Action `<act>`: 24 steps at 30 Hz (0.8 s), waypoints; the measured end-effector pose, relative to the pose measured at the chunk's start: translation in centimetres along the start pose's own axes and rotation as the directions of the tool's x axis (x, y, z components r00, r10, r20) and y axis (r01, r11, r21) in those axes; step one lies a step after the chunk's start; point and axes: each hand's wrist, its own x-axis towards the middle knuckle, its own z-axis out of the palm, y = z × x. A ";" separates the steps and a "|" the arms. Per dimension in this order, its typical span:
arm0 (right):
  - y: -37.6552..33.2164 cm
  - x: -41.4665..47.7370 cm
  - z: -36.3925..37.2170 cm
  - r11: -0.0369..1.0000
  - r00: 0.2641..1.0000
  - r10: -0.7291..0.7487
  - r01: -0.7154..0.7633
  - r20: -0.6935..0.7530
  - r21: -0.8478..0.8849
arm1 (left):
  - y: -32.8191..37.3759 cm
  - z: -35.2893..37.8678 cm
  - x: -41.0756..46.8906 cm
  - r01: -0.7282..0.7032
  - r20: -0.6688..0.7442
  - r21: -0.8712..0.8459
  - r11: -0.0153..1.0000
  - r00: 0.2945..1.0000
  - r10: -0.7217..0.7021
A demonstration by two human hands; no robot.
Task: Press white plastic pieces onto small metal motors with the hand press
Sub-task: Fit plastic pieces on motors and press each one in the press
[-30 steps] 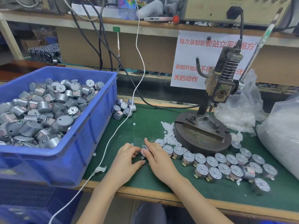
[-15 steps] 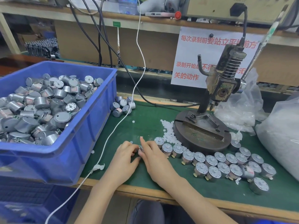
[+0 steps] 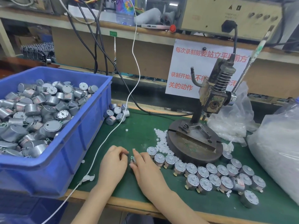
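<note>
The box [image 3: 84, 143] is blue. The motors [image 3: 32, 109] are shiny grey. The mat [image 3: 142, 126] is green. The little plastic bits [image 3: 161, 143] are white. The sign [image 3: 181, 65] is white with red writing.

Red-lettered sign [image 3: 182, 70] below beige power unit [image 3: 226, 13]

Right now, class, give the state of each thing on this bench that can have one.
Press: ram raised, no motor under it.
Bin: open, heaped with motors.
Motor: pinched by the right hand.
Left hand: fingers curled against the motor; grip hidden.
Pieces: loose pile beside the press.
Row: motors standing upright, white hubs on top.
</note>
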 end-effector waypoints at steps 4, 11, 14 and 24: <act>-0.6 0.1 -1.5 0.991 0.982 0.120 -0.127 0.148 0.039 | 1.0 0.3 -0.1 0.066 0.000 0.060 0.996 0.998 -0.066; -1.4 0.4 -4.0 0.983 0.930 0.182 -0.162 0.319 -0.088 | 2.9 2.1 0.3 0.043 0.081 -0.066 0.997 0.996 -0.038; 0.0 0.1 -6.0 0.946 0.915 0.291 -0.318 0.279 0.055 | 3.3 2.6 0.4 -0.001 0.118 -0.155 0.988 0.993 0.019; 12.5 2.1 -11.8 0.771 0.745 0.615 -0.499 -0.259 0.396 | 3.2 3.2 1.0 0.074 0.070 -0.232 0.970 0.996 -0.059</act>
